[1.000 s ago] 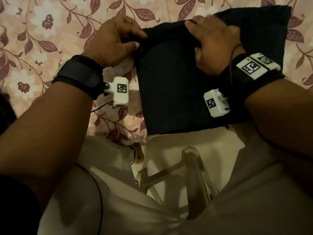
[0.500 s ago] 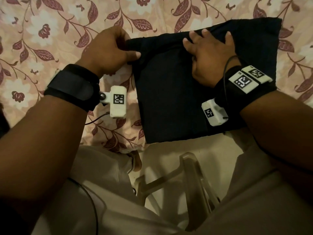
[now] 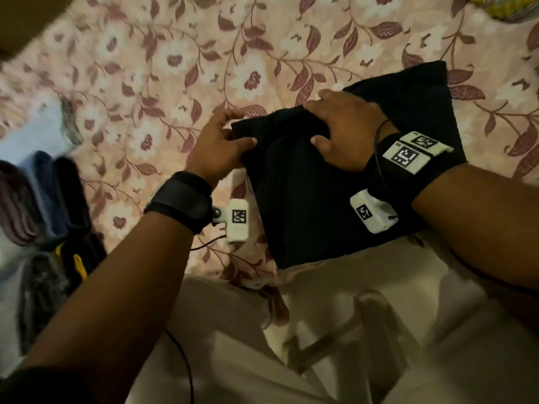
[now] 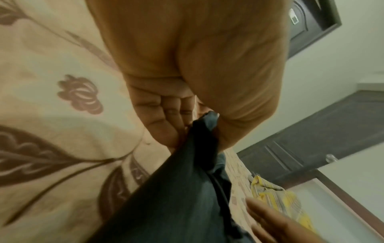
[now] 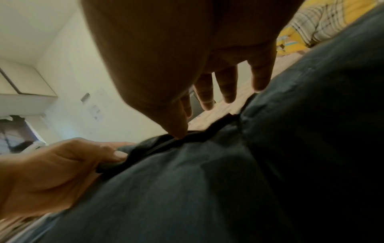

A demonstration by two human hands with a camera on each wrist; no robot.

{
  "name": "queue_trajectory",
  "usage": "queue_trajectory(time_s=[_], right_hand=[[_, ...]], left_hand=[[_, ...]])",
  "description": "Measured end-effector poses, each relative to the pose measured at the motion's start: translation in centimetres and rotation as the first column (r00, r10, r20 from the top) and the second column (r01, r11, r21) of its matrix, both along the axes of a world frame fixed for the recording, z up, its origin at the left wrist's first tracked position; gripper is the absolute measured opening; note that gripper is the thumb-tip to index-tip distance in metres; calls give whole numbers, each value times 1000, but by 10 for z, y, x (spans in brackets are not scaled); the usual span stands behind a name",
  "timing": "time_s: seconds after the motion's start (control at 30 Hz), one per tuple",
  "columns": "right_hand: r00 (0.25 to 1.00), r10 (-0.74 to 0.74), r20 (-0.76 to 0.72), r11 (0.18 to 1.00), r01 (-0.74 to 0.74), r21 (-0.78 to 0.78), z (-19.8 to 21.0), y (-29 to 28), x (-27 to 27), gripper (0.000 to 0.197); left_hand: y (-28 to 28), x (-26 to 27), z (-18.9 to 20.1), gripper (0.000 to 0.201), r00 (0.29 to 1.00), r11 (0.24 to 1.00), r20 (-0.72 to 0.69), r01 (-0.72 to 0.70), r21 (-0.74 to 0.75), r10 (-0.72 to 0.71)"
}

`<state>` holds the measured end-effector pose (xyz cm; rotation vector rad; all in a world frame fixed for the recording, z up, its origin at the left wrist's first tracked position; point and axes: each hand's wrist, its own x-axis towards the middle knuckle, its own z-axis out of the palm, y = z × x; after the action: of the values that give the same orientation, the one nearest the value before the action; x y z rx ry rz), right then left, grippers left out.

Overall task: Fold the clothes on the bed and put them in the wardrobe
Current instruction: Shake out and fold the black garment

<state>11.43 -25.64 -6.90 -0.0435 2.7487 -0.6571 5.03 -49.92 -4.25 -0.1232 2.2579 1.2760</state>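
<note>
Pinching dark garment [image 3: 335, 199] far-left corner, left hand [image 3: 217, 148]; floral bedsheet [image 3: 175, 68] beyond.

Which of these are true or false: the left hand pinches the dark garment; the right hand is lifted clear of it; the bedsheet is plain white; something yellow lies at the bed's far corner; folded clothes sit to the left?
1. The left hand pinches the dark folded garment at its corner. True.
2. The right hand is lifted clear of it. False: it rests on the garment's top edge.
3. The bedsheet is plain white. False: pink with maroon flowers and leaves.
4. Yellow checked cloth lies at the far right corner. True.
5. A stack of folded clothes sits left. True.
</note>
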Motion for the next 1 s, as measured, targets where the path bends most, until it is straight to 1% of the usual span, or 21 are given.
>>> queue_trajectory(time_s=[0.1,0.17,0.23,0.3,0.37,0.43,0.5,0.53,0.57,0.6,0.63,0.67,0.73,0.77,0.8,0.83,0.87,0.9,0.93,0.97,1.0], right_hand=[[994,-17,-106,983,-2,-183,43,-17,21,56],[991,-27,-133,958,-12,-286,66,-33,51,48],[992,-15,-123,936,-29,-352,79,-49,87,48],[995,72,-63,921,-90,-378,77,-61,119,59],[984,179,-10,914,-170,-368,69,-68,141,76],[979,199,-37,912,-199,-359,66,-72,159,86],[996,88,-28,917,-92,-388,70,-68,173,87],[1000,8,-22,917,-16,-400,71,-63,176,83],[996,-86,-27,903,66,-424,72,-57,177,72],[981,-195,-6,857,168,-488,74,-47,177,57],[956,-291,44,781,264,-566,78,-34,174,40],[931,-349,102,731,339,-592,77,-19,170,27],[893,-420,162,749,442,-494,73,23,165,21],[873,-449,189,757,484,-440,70,44,166,23],[853,-477,212,750,521,-407,65,65,166,29],[831,-501,240,735,555,-390,58,85,169,39],[813,-515,271,724,582,-370,46,99,169,49],[797,-519,309,727,602,-330,36,110,170,58],[775,-528,346,723,624,-297,26,118,171,63],[757,-535,375,724,640,-258,17,123,171,62],[746,-537,393,733,644,-219,9,125,171,58]], left_hand=[[22,-6,36,43,976,962,-34,208,-177,-217],[44,-7,59,42,932,885,-15,340,-318,-363],[71,-6,79,38,891,820,33,431,-376,-453],[99,-5,94,31,869,776,67,471,-420,-491],[125,-5,104,21,871,756,103,471,-454,-481],[147,-4,106,13,877,742,139,466,-483,-460],[168,-3,105,15,878,732,167,469,-495,-449],[178,-2,104,19,892,750,163,444,-490,-422],[188,-2,102,17,906,779,147,418,-468,-397],[199,-1,100,11,916,810,130,397,-431,-380],[210,1,97,9,925,834,125,379,-401,-360],[222,5,94,11,933,854,126,360,-375,-338],[244,9,88,22,945,902,164,321,-287,-284],[254,11,85,27,942,918,201,312,-244,-267],[263,9,79,26,932,908,208,344,-238,-298],[270,5,71,23,899,850,185,437,-294,-398],[276,-2,62,25,827,727,148,550,-412,-542],[281,-10,51,32,748,592,103,595,-544,-656],[287,-15,43,43,683,494,72,593,-635,-727],[293,-17,35,48,637,438,76,607,-663,-767],[297,-20,27,49,602,413,85,637,-651,-794]])
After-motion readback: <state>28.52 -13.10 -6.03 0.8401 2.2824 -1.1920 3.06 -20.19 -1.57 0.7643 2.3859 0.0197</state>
